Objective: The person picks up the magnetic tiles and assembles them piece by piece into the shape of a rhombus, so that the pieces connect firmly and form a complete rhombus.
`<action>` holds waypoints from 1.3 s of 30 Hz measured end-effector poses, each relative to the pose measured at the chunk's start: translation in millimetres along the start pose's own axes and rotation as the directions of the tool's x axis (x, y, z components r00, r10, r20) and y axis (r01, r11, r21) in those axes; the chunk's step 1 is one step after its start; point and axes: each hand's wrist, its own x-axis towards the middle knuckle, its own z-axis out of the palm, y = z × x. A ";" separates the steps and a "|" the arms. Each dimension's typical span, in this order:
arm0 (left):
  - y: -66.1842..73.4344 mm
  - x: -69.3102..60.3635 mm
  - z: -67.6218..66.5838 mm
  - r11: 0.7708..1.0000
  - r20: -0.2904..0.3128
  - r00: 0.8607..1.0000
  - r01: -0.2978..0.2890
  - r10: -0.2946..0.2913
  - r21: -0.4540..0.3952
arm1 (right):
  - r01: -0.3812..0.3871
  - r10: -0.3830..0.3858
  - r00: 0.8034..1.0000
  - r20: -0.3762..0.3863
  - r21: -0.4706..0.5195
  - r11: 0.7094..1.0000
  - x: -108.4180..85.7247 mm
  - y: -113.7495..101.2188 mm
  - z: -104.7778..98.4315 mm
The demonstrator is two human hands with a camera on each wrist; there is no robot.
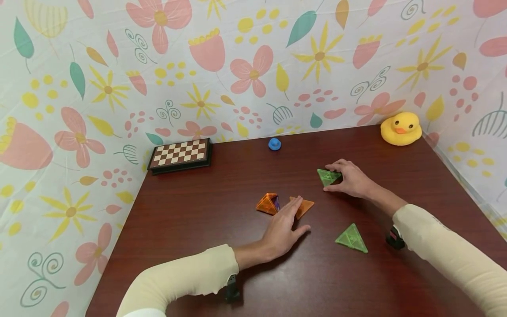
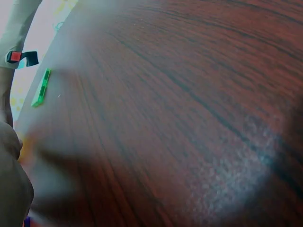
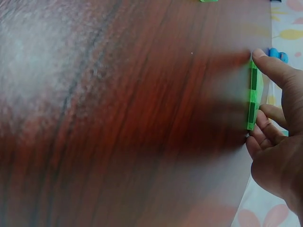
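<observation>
My right hand [image 1: 354,178] pinches a translucent green triangle tile [image 1: 328,177] between thumb and fingers, low over the table. In the right wrist view the same tile is seen edge-on beside the hand [image 3: 279,137]. My left hand [image 1: 283,229], fingers fairly straight and thumb spread, lies by a flat orange triangle tile [image 1: 306,208], its fingertips over that tile's left edge. Just left of these fingertips stands a small orange pyramid [image 1: 267,203] with a purple face partly hidden. A second green triangle tile [image 1: 352,239] lies flat between the forearms.
A brown-and-white checkered board box [image 1: 180,155] sits at the back left of the dark wooden table [image 1: 190,220]. A small blue duck [image 1: 274,144] stands at the back middle, and a large yellow duck [image 1: 401,129] in the back right corner. Floral cloth [image 1: 245,105] hangs behind.
</observation>
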 end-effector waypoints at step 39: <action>-10.0 7.0 16.8 0.996 -0.124 0.991 -0.048 0.058 0.081 | -0.080 0.092 0.993 -0.068 0.168 0.983 6.9 4.8 -2.8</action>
